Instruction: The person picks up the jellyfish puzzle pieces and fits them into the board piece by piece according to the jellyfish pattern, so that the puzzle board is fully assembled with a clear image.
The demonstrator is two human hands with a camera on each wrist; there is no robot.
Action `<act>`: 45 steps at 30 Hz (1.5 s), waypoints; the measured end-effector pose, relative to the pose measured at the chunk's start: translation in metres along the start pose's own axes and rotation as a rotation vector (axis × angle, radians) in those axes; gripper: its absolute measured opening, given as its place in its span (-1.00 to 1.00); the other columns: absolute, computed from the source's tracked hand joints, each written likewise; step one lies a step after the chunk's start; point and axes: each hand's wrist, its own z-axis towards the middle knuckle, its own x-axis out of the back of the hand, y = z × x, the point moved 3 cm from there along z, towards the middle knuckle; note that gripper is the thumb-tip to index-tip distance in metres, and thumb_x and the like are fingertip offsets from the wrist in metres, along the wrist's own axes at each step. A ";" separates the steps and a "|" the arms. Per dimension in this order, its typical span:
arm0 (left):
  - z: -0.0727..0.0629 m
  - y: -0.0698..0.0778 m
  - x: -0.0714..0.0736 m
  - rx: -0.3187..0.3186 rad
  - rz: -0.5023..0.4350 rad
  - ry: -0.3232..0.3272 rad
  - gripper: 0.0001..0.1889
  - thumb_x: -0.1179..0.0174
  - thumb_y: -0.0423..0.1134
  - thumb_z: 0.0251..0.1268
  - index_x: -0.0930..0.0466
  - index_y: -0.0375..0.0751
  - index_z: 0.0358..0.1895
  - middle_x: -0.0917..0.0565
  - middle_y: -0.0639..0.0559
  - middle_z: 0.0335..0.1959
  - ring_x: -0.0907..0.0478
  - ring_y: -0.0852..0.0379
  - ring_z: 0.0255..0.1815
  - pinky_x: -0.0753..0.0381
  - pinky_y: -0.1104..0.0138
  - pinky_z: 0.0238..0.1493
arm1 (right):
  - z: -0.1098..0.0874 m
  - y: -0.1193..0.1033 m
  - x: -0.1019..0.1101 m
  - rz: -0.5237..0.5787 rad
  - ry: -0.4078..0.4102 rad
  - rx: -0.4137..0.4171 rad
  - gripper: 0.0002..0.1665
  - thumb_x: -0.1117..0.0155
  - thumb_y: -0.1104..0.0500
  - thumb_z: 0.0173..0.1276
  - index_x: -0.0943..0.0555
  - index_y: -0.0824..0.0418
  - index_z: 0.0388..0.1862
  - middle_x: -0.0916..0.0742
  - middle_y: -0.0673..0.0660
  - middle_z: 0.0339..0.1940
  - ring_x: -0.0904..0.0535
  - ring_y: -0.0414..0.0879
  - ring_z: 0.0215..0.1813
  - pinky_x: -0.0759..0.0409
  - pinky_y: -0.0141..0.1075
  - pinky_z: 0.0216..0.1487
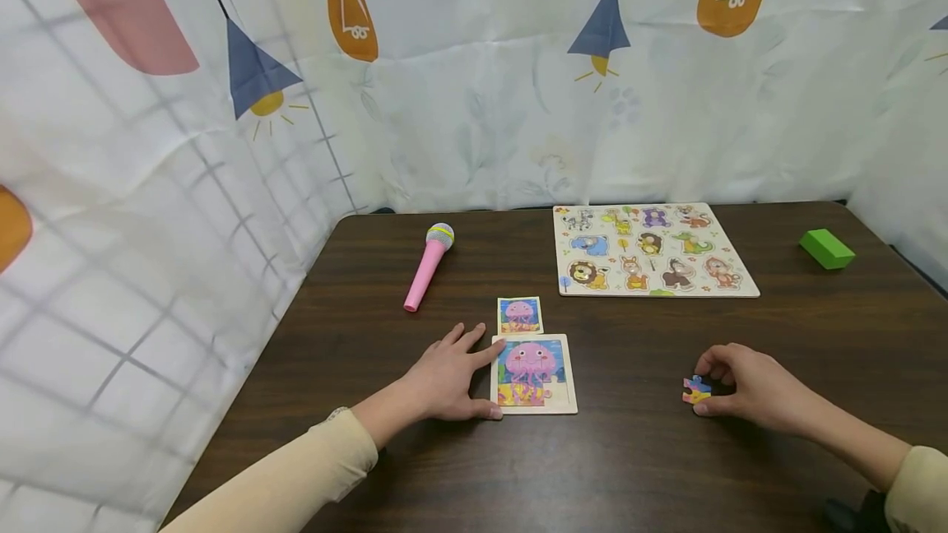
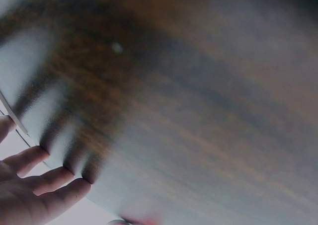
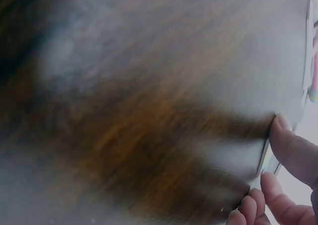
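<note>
A small wooden jigsaw puzzle (image 1: pixel 529 360) with a pink jellyfish lies in its pale frame (image 1: pixel 544 410); its lower right corner shows bare wood. My left hand (image 1: pixel 448 377) rests at the frame's left side, fingers spread, index finger at the upper left edge and thumb by the lower left corner. Well to the right, my right hand (image 1: pixel 763 389) pinches a blue, yellow and pink puzzle piece (image 1: pixel 696 391) at the table surface. In the right wrist view, thumb and index finger (image 3: pixel 276 192) sit at opposite ends of the piece. A matching jellyfish card (image 1: pixel 520 316) lies just beyond the frame.
A pink toy microphone (image 1: pixel 429 266) lies at the back left of the dark wood table (image 1: pixel 622 467). An animal puzzle board (image 1: pixel 652 250) lies at the back, right of the middle. A green block (image 1: pixel 826 249) sits near the far right corner. Patterned curtains (image 1: pixel 481 105) hang behind and left.
</note>
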 end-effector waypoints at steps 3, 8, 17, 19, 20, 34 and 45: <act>0.000 0.000 0.000 -0.002 0.000 0.002 -0.02 -0.34 0.39 0.12 -0.23 0.16 0.60 -0.17 -0.18 0.64 -0.07 -0.40 0.63 -0.33 -0.28 0.44 | 0.000 -0.003 0.000 0.015 -0.005 0.034 -0.49 -0.66 0.00 0.07 -0.63 0.20 -0.11 -0.66 -0.01 -0.21 -0.51 -0.34 -0.25 -0.55 -0.38 -0.27; -0.001 0.000 0.001 -0.005 0.004 0.007 -0.03 -0.34 0.39 0.13 -0.24 0.15 0.60 -0.18 -0.19 0.64 -0.08 -0.40 0.63 -0.34 -0.26 0.44 | 0.001 -0.008 -0.001 0.047 -0.004 0.099 -0.51 -0.64 0.08 0.11 -0.59 0.18 -0.06 -0.66 0.00 -0.13 -0.53 -0.39 -0.21 -0.61 -0.38 -0.25; -0.003 0.001 0.002 -0.005 0.006 0.005 -0.03 -0.34 0.39 0.12 -0.23 0.16 0.60 -0.18 -0.18 0.64 -0.09 -0.39 0.63 -0.35 -0.25 0.43 | 0.006 -0.010 0.005 0.146 0.004 0.059 -0.58 -0.52 0.19 0.26 -0.55 0.27 0.01 -0.69 0.02 -0.18 -0.61 -0.36 -0.23 -0.64 -0.40 -0.24; -0.003 0.002 0.002 -0.005 0.007 0.005 -0.03 -0.34 0.39 0.12 -0.23 0.16 0.60 -0.18 -0.18 0.64 -0.09 -0.39 0.63 -0.36 -0.25 0.43 | 0.008 -0.011 0.006 0.187 -0.007 0.039 -0.64 -0.47 0.23 0.30 -0.57 0.29 -0.01 -0.67 0.04 -0.22 -0.61 -0.34 -0.25 -0.62 -0.40 -0.24; -0.003 0.002 0.002 -0.004 0.006 0.004 -0.03 -0.34 0.39 0.13 -0.23 0.17 0.60 -0.18 -0.17 0.64 -0.09 -0.39 0.63 -0.35 -0.25 0.44 | 0.009 -0.011 0.006 0.211 -0.013 0.028 -0.67 -0.45 0.24 0.32 -0.58 0.30 -0.01 -0.67 0.05 -0.24 -0.61 -0.32 -0.26 -0.62 -0.39 -0.25; -0.002 0.001 0.000 -0.008 0.013 0.010 -0.03 -0.34 0.38 0.13 -0.24 0.14 0.60 -0.18 -0.18 0.64 -0.09 -0.39 0.62 -0.35 -0.26 0.43 | 0.025 -0.026 0.002 0.603 -0.162 -0.109 -0.56 -0.33 0.20 0.47 -0.61 0.58 0.09 -0.83 0.18 -0.22 -0.73 -0.21 -0.30 -0.77 -0.28 -0.23; -0.002 0.001 0.001 -0.002 0.015 0.003 -0.02 -0.34 0.40 0.12 -0.23 0.15 0.60 -0.18 -0.17 0.64 -0.09 -0.39 0.63 -0.35 -0.24 0.44 | 0.043 -0.065 -0.014 0.629 -0.195 -0.066 -0.63 -0.41 0.13 0.40 -0.71 0.46 -0.06 -0.83 0.13 -0.37 -0.75 -0.15 -0.35 -0.75 -0.28 -0.31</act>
